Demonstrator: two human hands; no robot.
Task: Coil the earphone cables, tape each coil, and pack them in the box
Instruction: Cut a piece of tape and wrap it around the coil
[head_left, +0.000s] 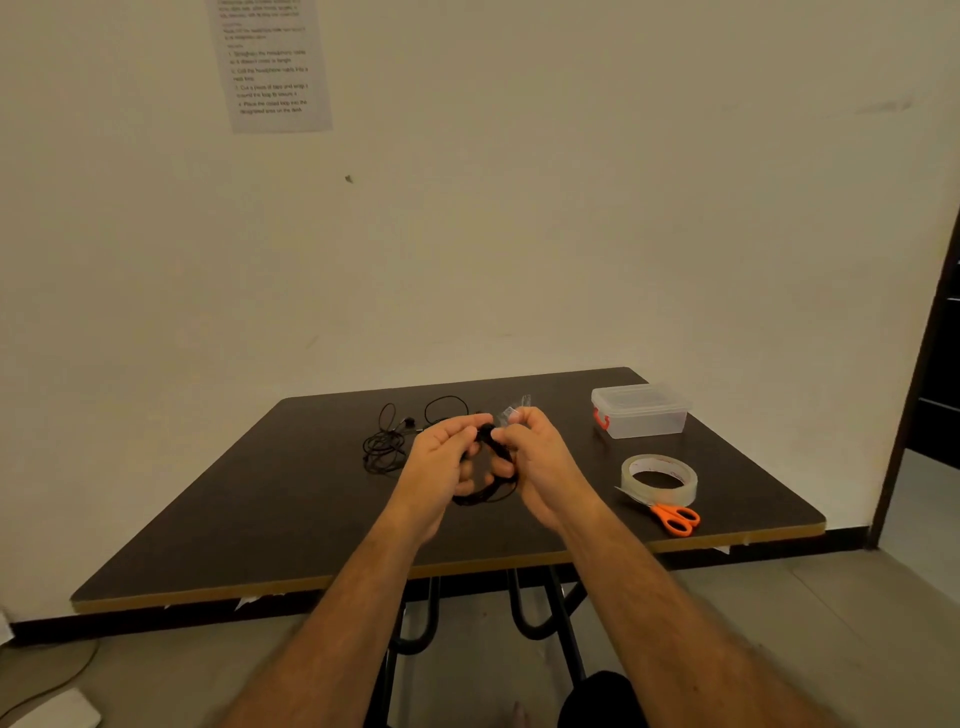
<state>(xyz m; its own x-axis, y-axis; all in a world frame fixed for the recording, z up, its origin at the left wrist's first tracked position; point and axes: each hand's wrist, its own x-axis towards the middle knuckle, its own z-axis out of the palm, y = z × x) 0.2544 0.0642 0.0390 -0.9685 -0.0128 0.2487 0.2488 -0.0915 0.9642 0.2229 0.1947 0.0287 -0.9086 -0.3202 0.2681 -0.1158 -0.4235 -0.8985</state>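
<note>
Thin black coiled earphone cable (485, 470) above the dark matte desk (260, 499), left hand (441, 462) grip pinching the coil, right hand (537, 457) grip closed on coil and glossy clear tape strip (514, 410), lidded translucent plastic box (641, 410) far right.

both hands (493, 457) pinching black cable coil (491, 480), clear tape strip (514, 410)

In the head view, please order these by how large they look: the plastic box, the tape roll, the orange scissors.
1. plastic box
2. tape roll, though it is nearer to the camera, so only slightly smaller in appearance
3. orange scissors, partly tucked under the roll, so unsure
</note>
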